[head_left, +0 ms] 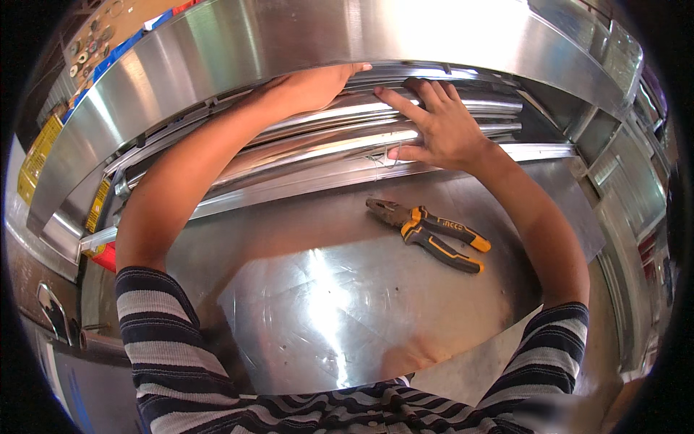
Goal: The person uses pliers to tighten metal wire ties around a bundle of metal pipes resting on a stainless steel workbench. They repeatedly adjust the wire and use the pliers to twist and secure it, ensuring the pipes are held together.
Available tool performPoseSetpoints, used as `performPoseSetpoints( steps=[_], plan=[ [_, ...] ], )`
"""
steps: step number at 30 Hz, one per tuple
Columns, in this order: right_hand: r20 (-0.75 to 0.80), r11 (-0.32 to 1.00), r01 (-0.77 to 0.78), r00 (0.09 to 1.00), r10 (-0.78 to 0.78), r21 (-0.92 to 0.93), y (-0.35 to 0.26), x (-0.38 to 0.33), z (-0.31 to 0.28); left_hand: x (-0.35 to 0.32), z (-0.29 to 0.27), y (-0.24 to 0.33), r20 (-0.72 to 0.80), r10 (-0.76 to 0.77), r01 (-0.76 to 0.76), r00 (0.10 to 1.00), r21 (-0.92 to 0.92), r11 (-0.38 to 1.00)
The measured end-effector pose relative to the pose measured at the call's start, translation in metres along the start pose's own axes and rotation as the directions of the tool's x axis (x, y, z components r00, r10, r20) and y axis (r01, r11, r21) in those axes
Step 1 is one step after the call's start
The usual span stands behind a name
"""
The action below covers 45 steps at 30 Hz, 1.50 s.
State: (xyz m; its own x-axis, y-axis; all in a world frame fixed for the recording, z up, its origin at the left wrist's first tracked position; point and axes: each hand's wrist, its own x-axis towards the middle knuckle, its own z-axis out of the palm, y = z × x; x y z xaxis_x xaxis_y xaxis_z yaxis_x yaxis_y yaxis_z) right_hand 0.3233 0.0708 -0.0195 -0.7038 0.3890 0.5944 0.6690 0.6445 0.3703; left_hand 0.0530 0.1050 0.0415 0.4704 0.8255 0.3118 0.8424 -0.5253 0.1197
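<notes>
Shiny metal tubes (325, 142) lie side by side in a long recess, beneath the edge of a broad polished metal panel (238, 40). My left hand (322, 87) reaches over the tubes to the panel's lower edge; most of its fingers are hidden there. Spread fingers of my right hand (448, 130) rest on the tubes, the thumb low by the front rail (311, 177). Near that thumb a thin wire (377, 160) curls at the rail. Combination pliers (430, 235) with black and orange handles lie on the sheet metal surface (289, 289), nearer to me, touched by neither hand.
Stacked metal pieces (629, 173) stand at the right. A yellow label (41, 155) and a red object (105, 255) show at the left. Beyond the panel, at the upper left, a brown board (108, 32) carries several small round items.
</notes>
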Motion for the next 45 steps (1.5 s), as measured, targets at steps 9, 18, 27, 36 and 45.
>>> performPoseSetpoints(
  steps=[9, 18, 27, 36, 45],
  plan=[
    [0.119, 0.996, -0.069, 0.99, 0.076, -0.058, -0.013, 0.007, -0.017, -0.026, 0.002, 0.032, -0.144, -0.061, 0.027, 0.988, -0.224, 0.974],
    [0.082, 0.979, -0.127, 0.987, 0.141, -0.158, -0.018, 0.006, -0.022, -0.026, 0.028, 0.01, -0.275, 0.245, -0.213, 0.93, 0.139, 0.967],
    [-0.048, 0.978, -0.089, 0.996, 0.081, -0.188, -0.013, 0.0, -0.014, -0.051, 0.014, 0.038, -0.369, 0.21, -0.18, 0.905, 0.115, 0.977],
    [-0.208, 0.928, -0.047, 0.978, -0.033, -0.368, -0.005, -0.014, 0.002, -0.051, 0.026, 0.042, -0.456, 0.309, -0.251, 0.835, 0.185, 0.95],
    [0.136, 0.983, -0.163, 0.976, 0.173, -0.081, -0.026, 0.011, -0.036, -0.044, 0.027, 0.033, -0.291, 0.22, -0.169, 0.931, 0.191, 0.967]
  ],
)
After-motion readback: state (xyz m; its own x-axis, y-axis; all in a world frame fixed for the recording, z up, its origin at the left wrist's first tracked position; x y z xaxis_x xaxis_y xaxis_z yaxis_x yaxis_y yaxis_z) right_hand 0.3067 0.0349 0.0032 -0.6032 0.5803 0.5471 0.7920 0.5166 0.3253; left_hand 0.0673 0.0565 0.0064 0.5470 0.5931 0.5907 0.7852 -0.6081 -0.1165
